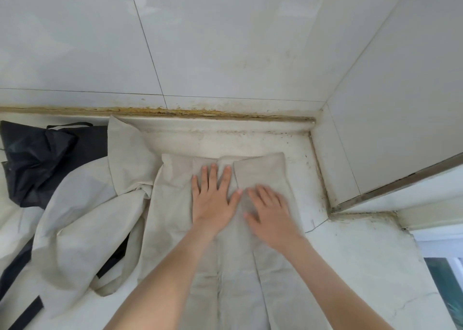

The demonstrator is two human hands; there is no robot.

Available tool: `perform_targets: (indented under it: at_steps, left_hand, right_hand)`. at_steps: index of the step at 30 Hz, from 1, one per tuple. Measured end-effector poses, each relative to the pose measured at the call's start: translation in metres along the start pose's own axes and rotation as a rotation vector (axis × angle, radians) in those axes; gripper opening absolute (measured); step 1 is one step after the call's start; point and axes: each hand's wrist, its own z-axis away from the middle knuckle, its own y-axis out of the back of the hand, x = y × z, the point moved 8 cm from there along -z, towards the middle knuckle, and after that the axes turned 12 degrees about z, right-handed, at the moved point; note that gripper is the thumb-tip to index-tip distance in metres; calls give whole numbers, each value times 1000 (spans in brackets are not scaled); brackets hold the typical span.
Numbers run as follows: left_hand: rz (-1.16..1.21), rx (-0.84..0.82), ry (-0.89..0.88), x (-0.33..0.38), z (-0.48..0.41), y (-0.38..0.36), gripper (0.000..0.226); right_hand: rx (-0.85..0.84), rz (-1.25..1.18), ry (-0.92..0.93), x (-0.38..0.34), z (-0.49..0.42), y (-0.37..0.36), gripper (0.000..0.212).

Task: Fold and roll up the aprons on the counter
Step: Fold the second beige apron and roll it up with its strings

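Observation:
A beige apron (238, 267) lies folded into a long strip on the white counter (350, 254), running from the near edge to the back ledge. My left hand (213, 196) presses flat on the strip near its far end, fingers straight. My right hand (270, 211) lies flat beside it on the right fold, slightly blurred. Another beige apron (82, 219) lies crumpled to the left, and a black apron (42, 161) is bunched behind it.
A tiled wall (225, 41) rises behind the counter, with a stained ledge (225, 126) at its foot. A tiled pillar (388, 104) closes the right side. A window frame (441, 244) shows at the lower right.

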Motion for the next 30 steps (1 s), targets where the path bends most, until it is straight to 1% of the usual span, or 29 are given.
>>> perform_targets:
  at_steps: [1, 2, 4, 5, 8, 10, 12, 14, 16, 17, 19, 20, 21, 23, 25, 28, 30]
  left_hand:
    - [36, 5, -27, 0, -1, 1, 68]
    - [91, 5, -59, 3, 3, 3, 67]
    - [213, -2, -118, 6, 6, 8, 66]
    - [225, -12, -151, 7, 11, 10, 67]
    - [164, -59, -242, 9, 37, 11, 70]
    - [127, -102, -253, 6, 57, 10, 79]
    - [58, -157, -249, 2, 79, 5, 89]
    - [4, -202, -260, -4, 99, 1, 90]
    - [-24, -231, -296, -10, 116, -3, 87]
    - [-29, -240, -321, -13, 123, -3, 87]
    - [-40, -272, -367, -17, 132, -6, 88]
    - [-60, -301, -382, -18, 137, -7, 89]
    - [-88, -329, -392, -20, 141, -10, 90]
    - [-128, -350, -377, -25, 146, -13, 93]
    - [-141, -321, -348, -28, 148, -14, 96]
    - [-112, -277, -319, -28, 147, -16, 98]
    - [-107, -262, -316, -26, 147, -16, 98]
  right_hand:
    - [-33, 47, -13, 2, 8, -16, 87]
    - [-42, 69, -31, 6, 17, -26, 87]
    - [-1, 68, -71, 15, 18, -27, 86]
    - [12, 73, -94, 19, 18, -25, 86]
    - [-17, 99, -127, 26, 12, -20, 88]
    - [-66, 104, -169, 33, 9, -20, 84]
    - [-70, 76, -213, 35, 12, -15, 81]
    - [31, 120, -218, 27, 23, -1, 81]
    - [131, 205, -198, 11, 40, 14, 64]
    - [119, 230, -197, 3, 50, 15, 56]
    - [-11, 161, -240, -2, 64, 0, 43]
    - [-95, 129, -280, -1, 70, -9, 40]
    - [-137, 112, -314, -2, 78, -13, 40]
    - [-148, 142, -353, -4, 88, -18, 39]
    - [-169, 190, -376, -6, 97, -24, 38]
    - [-198, 312, -334, -10, 102, -29, 31]
    - [-194, 320, -314, -9, 102, -29, 27]
